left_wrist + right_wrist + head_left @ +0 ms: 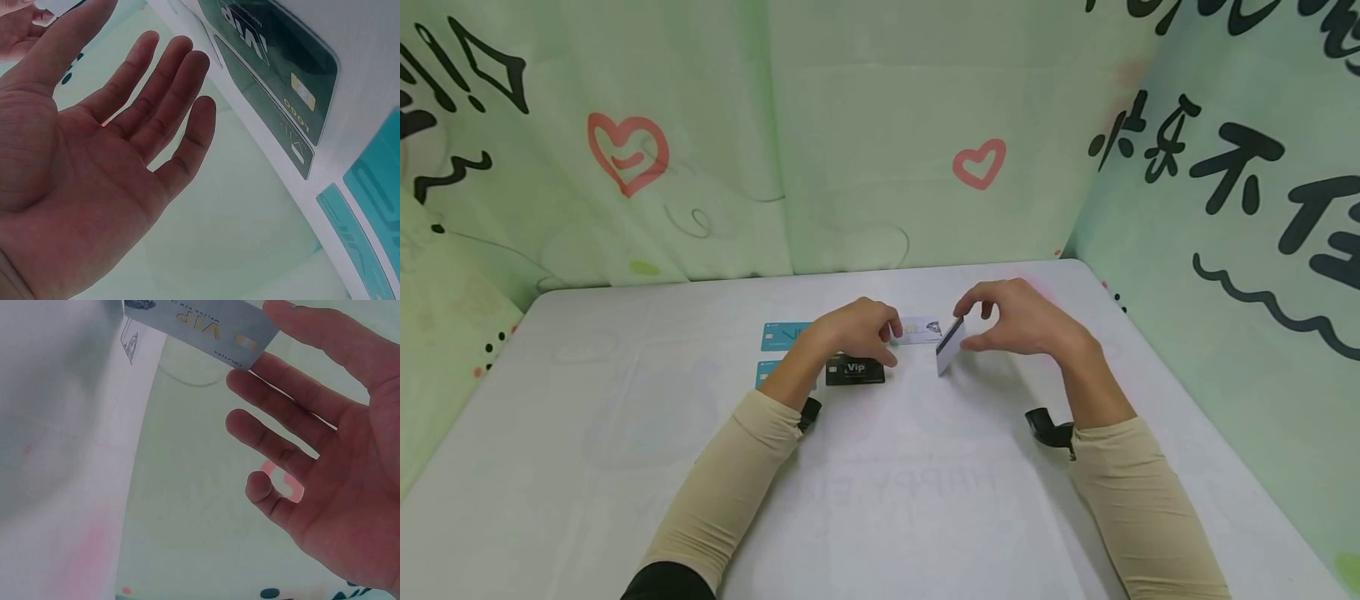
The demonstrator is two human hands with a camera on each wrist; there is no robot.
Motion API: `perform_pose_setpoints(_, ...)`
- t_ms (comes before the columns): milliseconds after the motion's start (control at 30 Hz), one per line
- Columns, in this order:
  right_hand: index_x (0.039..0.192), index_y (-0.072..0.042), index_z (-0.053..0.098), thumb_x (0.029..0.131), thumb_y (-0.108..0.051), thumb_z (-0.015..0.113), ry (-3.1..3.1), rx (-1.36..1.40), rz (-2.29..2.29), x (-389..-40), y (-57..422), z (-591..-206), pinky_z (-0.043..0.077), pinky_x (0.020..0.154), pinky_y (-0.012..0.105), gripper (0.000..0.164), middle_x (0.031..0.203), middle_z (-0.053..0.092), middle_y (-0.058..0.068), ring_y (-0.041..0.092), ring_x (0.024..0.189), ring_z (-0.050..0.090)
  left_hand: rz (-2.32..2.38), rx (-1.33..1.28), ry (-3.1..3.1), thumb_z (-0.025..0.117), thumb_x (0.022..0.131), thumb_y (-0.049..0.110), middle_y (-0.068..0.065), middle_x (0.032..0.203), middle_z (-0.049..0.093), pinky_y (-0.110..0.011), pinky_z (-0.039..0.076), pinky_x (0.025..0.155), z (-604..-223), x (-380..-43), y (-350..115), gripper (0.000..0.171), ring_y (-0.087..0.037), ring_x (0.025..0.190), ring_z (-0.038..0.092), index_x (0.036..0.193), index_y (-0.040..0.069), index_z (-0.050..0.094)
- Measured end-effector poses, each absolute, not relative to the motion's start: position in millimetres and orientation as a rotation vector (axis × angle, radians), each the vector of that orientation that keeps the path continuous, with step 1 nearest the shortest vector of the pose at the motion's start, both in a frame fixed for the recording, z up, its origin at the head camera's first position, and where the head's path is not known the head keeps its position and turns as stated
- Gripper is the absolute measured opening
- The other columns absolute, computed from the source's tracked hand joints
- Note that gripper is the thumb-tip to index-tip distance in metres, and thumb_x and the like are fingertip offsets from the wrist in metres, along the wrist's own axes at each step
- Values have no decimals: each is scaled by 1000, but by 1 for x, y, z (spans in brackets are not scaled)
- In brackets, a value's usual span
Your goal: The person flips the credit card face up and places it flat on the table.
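Note:
My right hand (pixel 1021 317) pinches a pale VIP card (pixel 950 348) by its edge between thumb and fingertips. The card stands tilted on the table, its lower corner close to the surface; its printed face shows in the right wrist view (pixel 206 328). Behind it a second pale card (pixel 920 330) lies flat, partly covered by my left hand. That left hand (pixel 857 327) hovers above the near black Vip card (pixel 855 372), fingers relaxed, holding nothing. A far black card (pixel 265 103) lies beyond the near one, largely hidden by the hand in the head view.
To the left lie two blue cards, a far one (pixel 782 336) and a near one (pixel 766 372) partly behind my left forearm. The white-covered table (pixel 880 517) meets green curtains (pixel 865 167) at the back and right.

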State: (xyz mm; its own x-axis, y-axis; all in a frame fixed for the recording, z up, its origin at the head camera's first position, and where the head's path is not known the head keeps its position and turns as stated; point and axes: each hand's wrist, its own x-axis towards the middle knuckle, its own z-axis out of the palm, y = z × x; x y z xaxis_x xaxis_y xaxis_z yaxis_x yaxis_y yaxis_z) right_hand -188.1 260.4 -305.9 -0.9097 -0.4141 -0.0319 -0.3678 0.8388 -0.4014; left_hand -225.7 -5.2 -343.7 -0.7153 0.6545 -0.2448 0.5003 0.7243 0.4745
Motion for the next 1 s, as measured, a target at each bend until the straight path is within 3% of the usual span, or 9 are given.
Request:
perform_pose_setpoints(333,123,-21,75,81,-21,88,2890,-680,-624,-188,257,-308,48,82,37,44,116,74,-4,25,105,61,515,874,2542,80,91,24,-9,119,68,-36,51,98,-342,-226,-5,41,-20,106,59,127,7,69)
perform_pose_setpoints(1000,128,-11,72,80,-22,90,2790,-675,-675,-196,248,-324,47,83,37,52,114,73,5,28,103,64,510,870,2537,80,91,24,-10,121,69,-37,52,99,-339,-226,-7,41,-22,108,61,128,8,70)
